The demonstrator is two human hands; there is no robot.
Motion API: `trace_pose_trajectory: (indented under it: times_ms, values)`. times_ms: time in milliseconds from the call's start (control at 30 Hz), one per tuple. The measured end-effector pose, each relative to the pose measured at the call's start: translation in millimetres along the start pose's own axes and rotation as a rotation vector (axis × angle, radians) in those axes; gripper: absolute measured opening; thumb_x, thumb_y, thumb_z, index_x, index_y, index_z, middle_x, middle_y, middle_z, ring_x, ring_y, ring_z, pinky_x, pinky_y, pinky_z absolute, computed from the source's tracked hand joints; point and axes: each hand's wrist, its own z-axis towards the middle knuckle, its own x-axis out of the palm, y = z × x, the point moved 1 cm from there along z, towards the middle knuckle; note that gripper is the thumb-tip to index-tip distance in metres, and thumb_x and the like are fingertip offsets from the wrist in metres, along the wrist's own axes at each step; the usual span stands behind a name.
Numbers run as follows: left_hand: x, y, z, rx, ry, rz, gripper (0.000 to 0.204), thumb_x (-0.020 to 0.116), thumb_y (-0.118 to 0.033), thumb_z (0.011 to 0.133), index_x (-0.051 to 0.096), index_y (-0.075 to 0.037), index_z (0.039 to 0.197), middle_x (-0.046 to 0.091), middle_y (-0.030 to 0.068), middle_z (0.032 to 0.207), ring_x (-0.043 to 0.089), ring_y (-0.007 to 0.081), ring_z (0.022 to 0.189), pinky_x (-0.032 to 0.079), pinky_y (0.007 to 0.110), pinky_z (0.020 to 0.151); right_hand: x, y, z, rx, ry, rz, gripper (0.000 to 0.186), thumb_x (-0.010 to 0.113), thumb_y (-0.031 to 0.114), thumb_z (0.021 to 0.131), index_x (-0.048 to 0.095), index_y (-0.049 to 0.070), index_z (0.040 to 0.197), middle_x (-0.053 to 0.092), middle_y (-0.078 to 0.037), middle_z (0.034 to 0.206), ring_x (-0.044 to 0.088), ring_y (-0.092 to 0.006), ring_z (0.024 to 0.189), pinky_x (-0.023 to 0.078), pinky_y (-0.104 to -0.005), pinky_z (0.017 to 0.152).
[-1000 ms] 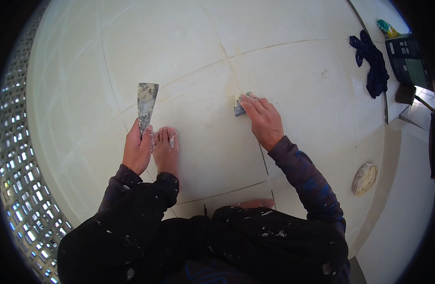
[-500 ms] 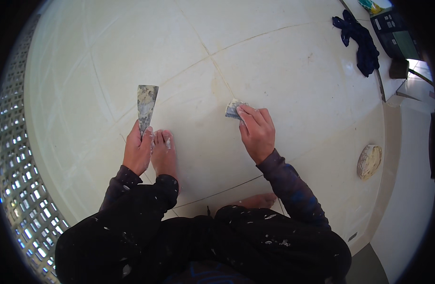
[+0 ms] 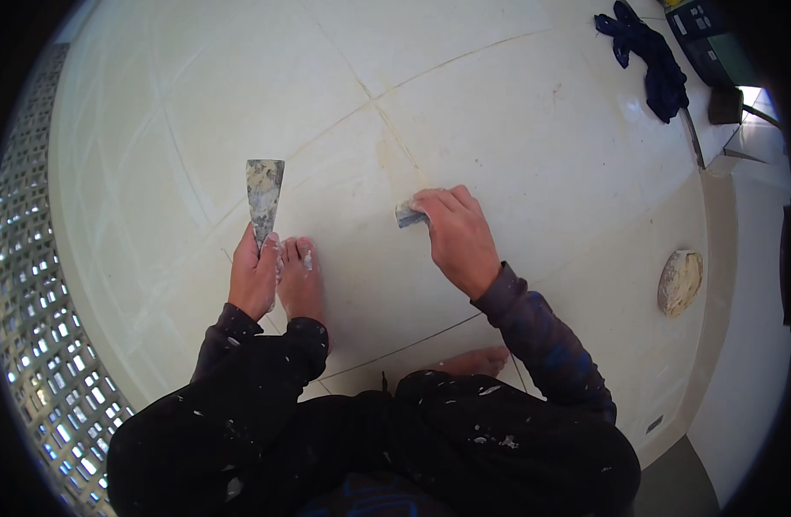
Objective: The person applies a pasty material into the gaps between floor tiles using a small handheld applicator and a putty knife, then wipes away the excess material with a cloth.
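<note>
My left hand (image 3: 253, 277) is closed round the narrow end of a putty knife (image 3: 264, 191), whose wide blade points away from me and is smeared with grey and cream paste. It is held above the floor beside my bare left foot (image 3: 301, 289). In the fingers of my right hand (image 3: 462, 241) is a small grey scraper blade (image 3: 407, 214), pinched low at the floor close to the near end of a yellowish tile joint (image 3: 397, 142). My fingers hide part of this blade. White paste clings to my left fingers and toes.
Pale tiles (image 3: 240, 103) cover the floor. A round lump of cream paste (image 3: 680, 283) lies at the right by the wall base (image 3: 714, 258). Farther off are a dark blue cloth (image 3: 654, 69) and a dark green box (image 3: 714, 43). A perforated lattice (image 3: 46, 345) borders the left.
My right hand has drawn the small scraper blade slightly left and toward me, turning at the wrist. My left hand keeps hold of the putty knife almost unmoved. The view has shifted slightly.
</note>
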Motion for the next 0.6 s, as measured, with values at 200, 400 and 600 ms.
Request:
trace_pose_trajectory:
  times_ms: [200,400,600]
  values:
    - [3.4,-7.7,2.5,0.071,-0.018,0.011,0.029,0.048,-0.015,0.108,0.052,-0.002,0.133,0.05,-0.0037,0.081,0.045,0.0031,0.068,0.04,0.023,0.058,6.4,-40.5,91.9,-0.225,0.002,-0.222,0.027,0.055,-0.005,0.087,0.065,0.004,0.111,0.07,-0.005,0.111,0.058,-0.0261,0.107,0.044,-0.0384,0.092]
    - [3.6,-8.4,-1.4,0.043,-0.009,-0.015,0.019,0.047,-0.016,0.108,0.053,-0.004,0.122,0.048,-0.0048,0.079,0.044,0.0026,0.065,0.039,0.022,0.055,-0.4,-23.5,-3.2,-0.193,-0.023,-0.289,0.024,0.06,0.002,0.084,0.067,0.007,0.106,0.068,-0.002,0.108,0.058,-0.0211,0.1,0.044,-0.0364,0.084]
    - [3.5,-8.2,-3.5,0.076,-0.002,-0.04,0.01,0.048,-0.018,0.109,0.049,-0.008,0.107,0.047,-0.0039,0.078,0.041,0.0018,0.057,0.036,0.02,0.049,-18.0,10.9,-124.8,0.023,0.114,-0.273,0.03,0.065,0.004,0.082,0.07,0.006,0.112,0.07,-0.004,0.115,0.061,-0.0218,0.097,0.044,-0.0367,0.084]
